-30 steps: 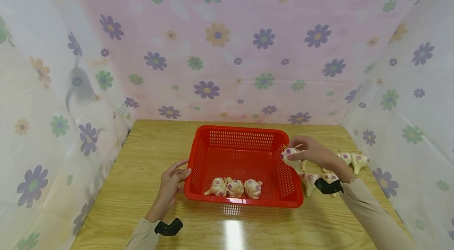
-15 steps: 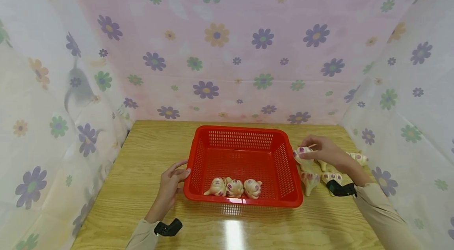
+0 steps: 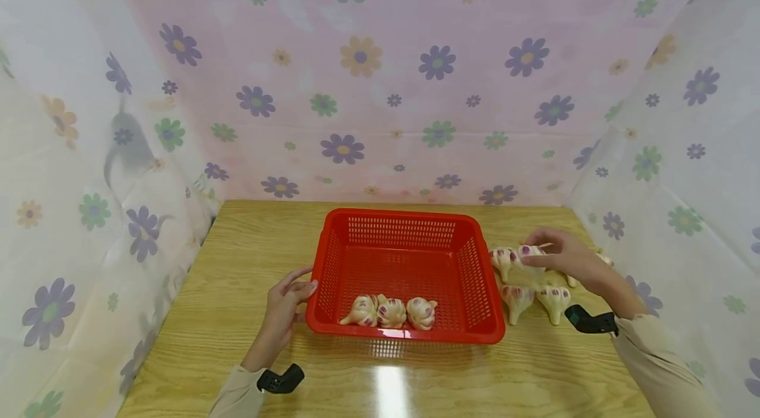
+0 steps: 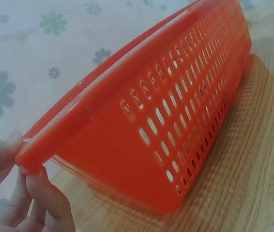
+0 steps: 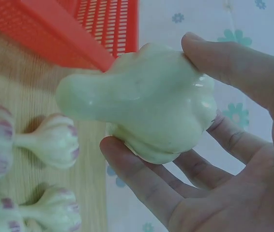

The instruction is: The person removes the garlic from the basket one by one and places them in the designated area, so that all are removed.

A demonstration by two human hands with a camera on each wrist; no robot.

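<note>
My left hand (image 3: 284, 306) grips the left rim of a red plastic basket (image 3: 410, 335); the left wrist view shows thumb and fingers pinching that rim (image 4: 42, 147). Three garlic bulbs (image 3: 392, 312) lie inside along the basket's near side. To the right of the basket, my right hand (image 3: 564, 256) holds a garlic bulb (image 5: 146, 106) between thumb and fingers, its stem pointing away from the palm. Several more garlic bulbs (image 3: 518, 302) lie on the table beside and below that hand, some partly hidden by it.
The wooden table (image 3: 255, 233) carries everything. Flower-patterned cloth (image 3: 380, 75) encloses it at the back and both sides. The basket's right wall (image 3: 477, 283) stands between its inside and the garlic on the right.
My right hand has moved right with the garlic bulb, from the basket's right rim to over the bulbs on the table. A bulb beside the basket is now uncovered. My left hand stays put.
</note>
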